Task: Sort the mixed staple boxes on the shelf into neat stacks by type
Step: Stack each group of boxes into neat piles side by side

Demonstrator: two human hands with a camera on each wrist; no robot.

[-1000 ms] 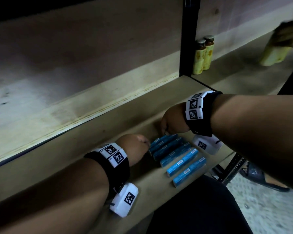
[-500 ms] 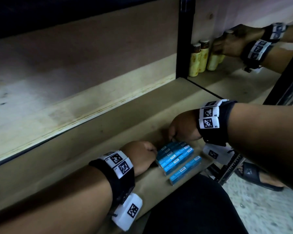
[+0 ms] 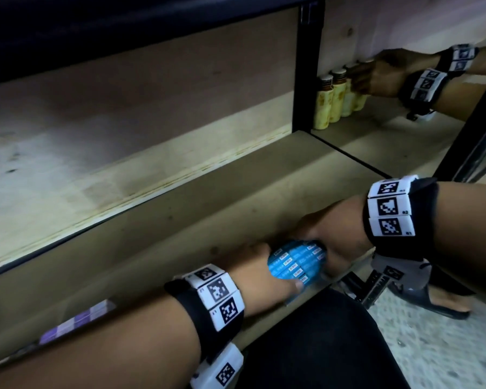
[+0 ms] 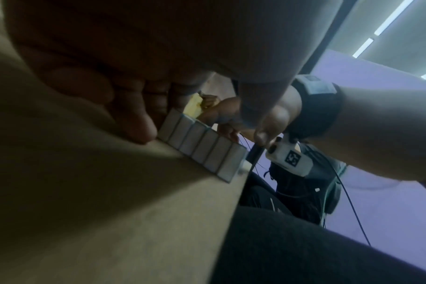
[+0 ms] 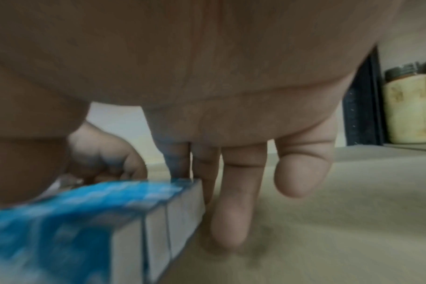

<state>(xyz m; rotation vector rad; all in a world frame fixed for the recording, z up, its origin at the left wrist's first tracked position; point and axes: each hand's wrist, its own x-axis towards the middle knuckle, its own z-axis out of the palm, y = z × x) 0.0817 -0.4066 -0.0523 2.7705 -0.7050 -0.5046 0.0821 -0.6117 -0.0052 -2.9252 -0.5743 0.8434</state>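
While the blue staple boxes (image 3: 298, 262) are pressed together at the front edge of the shelf (image 3: 180, 226), they are bracketed from both ends. On the near side, the left hand (image 3: 264, 273) is laid against the left ends of the row, its fingers curled loosely beside them and its thumb along the front box; whether it truly grasps is hard to tell. The right hand (image 3: 334, 242) is set against the opposite ends, fingers held straight down along the far side of the row, nothing clasped. The long axes of the boxes run from hand to hand, side by side, so any squeeze is likely taken lengthwise. Purple boxes (image 3: 76, 324) are seen well apart to the left. Farther off, yellow bottles (image 3: 337, 99) are handled by another person's hand (image 3: 376, 77).
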